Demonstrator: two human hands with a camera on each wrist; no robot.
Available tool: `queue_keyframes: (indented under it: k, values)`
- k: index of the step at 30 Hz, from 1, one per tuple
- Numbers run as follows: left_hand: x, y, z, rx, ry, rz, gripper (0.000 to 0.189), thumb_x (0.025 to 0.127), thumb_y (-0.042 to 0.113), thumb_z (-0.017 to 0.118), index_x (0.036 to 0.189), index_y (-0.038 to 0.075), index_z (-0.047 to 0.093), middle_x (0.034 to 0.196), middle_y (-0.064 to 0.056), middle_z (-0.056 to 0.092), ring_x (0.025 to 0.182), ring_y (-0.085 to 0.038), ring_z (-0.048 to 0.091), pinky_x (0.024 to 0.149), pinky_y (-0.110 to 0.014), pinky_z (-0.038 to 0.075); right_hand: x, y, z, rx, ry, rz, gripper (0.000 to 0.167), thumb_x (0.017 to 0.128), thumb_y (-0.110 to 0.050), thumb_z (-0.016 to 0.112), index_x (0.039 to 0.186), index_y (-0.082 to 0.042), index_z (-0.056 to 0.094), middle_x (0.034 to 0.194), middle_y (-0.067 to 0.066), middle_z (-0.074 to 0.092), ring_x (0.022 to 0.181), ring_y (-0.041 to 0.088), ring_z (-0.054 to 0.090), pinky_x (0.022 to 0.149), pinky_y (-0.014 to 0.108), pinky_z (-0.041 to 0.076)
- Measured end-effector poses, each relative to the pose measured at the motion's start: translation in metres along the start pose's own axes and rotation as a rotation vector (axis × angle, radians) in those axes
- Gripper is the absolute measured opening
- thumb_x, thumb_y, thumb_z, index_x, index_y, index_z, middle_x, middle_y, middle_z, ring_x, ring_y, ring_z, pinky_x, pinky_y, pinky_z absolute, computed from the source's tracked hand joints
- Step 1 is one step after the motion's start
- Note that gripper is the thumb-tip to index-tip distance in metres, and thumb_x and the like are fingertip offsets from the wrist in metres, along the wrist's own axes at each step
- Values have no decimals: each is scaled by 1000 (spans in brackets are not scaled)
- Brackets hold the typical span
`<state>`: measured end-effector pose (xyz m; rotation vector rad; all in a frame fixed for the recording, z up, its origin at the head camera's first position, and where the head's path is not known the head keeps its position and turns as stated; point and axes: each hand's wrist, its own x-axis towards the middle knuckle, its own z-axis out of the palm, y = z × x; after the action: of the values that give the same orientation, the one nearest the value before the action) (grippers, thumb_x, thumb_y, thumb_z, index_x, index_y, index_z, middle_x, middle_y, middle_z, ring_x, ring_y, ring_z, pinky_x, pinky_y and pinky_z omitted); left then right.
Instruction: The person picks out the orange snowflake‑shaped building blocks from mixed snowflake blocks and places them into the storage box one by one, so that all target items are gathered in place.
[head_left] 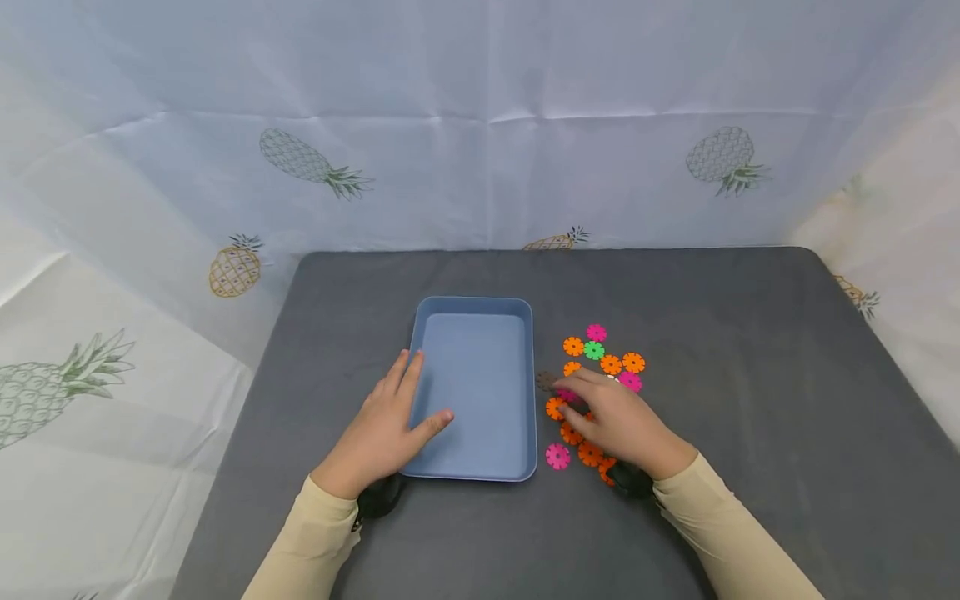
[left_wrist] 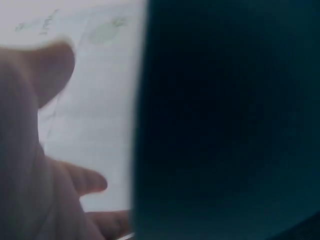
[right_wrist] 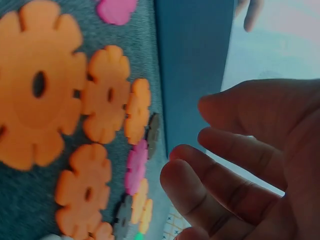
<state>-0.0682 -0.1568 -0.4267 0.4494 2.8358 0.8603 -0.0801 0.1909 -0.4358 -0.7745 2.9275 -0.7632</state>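
Note:
A blue rectangular tray (head_left: 480, 392) lies on the dark table. My left hand (head_left: 382, 429) is at its left rim, fingers and thumb spread, the thumb reaching over the tray; in the left wrist view a dark blurred surface covers the right side. To the tray's right lie notched flower-shaped discs: several orange ones (head_left: 633, 362), a green one (head_left: 594, 350), pink ones (head_left: 558, 456) and a brown one (head_left: 545, 381). Over them hovers my right hand (head_left: 622, 417), hiding part of the group. The right wrist view shows its thumb and bent fingers apart, nothing between them.
The table (head_left: 735, 350) has a dark grey cover and rounded far corners. A pale cloth (head_left: 465, 183) printed with pineapples hangs behind it and along the sides. Bare table cover lies right of the discs and in front of the tray.

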Motion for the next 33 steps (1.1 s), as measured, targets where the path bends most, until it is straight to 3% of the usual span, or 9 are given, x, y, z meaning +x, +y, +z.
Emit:
queue_keyframes:
  k: [3, 5, 10, 14, 18, 23, 27, 33]
  values:
    - [3, -5, 1, -122, 30, -32, 92, 105, 60, 54, 169, 7, 15, 173, -22, 18, 156, -47, 26, 119, -68, 30, 2, 2, 3, -17, -1, -1, 27, 93, -12, 79, 119, -6, 76, 102, -1, 67, 75, 5, 52, 66, 24, 50]
    - [6, -9, 2, -233, 64, -64, 86, 106, 56, 55, 168, 8, 20, 170, -19, 28, 151, -42, 38, 116, -63, 38, 4, 2, 4, -21, -9, 9, 26, 93, -12, 79, 119, -6, 76, 101, -1, 67, 73, 5, 51, 64, 23, 50]
    - [14, -23, 8, -431, 220, -96, 60, 109, 37, 60, 159, 8, 44, 148, -18, 56, 114, -30, 68, 88, -44, 58, 7, 3, 8, -38, -38, 38, 27, 93, -14, 79, 120, -8, 77, 105, 0, 69, 78, 8, 57, 70, 29, 55]
    - [21, -38, 13, -512, 281, -63, 46, 107, 18, 63, 150, 4, 56, 132, -21, 66, 94, -19, 69, 76, -29, 54, 7, 3, 10, -53, -51, 50, 30, 92, -16, 81, 121, -9, 77, 109, 1, 70, 87, 12, 63, 77, 35, 60]
    - [25, -52, 15, -572, 257, -36, 42, 104, 10, 65, 145, 1, 60, 113, -19, 68, 77, -9, 60, 67, -24, 48, 8, 3, 13, -49, -54, 45, 29, 92, -15, 82, 119, -9, 77, 104, 0, 67, 80, 8, 58, 71, 29, 57]
    - [26, -58, 12, -624, 179, -28, 44, 103, 10, 68, 145, 0, 60, 92, -16, 68, 64, -8, 54, 61, -24, 46, 9, 3, 14, -29, -54, 22, 24, 92, -12, 81, 116, -6, 78, 96, -3, 62, 73, 4, 51, 65, 23, 51]
    - [26, -60, 13, -667, 133, -34, 48, 102, 10, 69, 147, -1, 57, 87, -18, 69, 62, -10, 59, 61, -26, 52, 10, 2, 13, -14, -71, 23, 21, 93, -10, 81, 113, -4, 79, 92, -4, 58, 71, 4, 50, 64, 22, 50]
    - [25, -61, 14, -701, 147, -35, 48, 101, 5, 68, 147, -4, 57, 88, -20, 68, 63, -9, 61, 62, -27, 56, 14, 2, 9, 29, -118, 30, 19, 94, -7, 79, 113, -3, 78, 90, -4, 56, 75, 6, 51, 65, 23, 51]
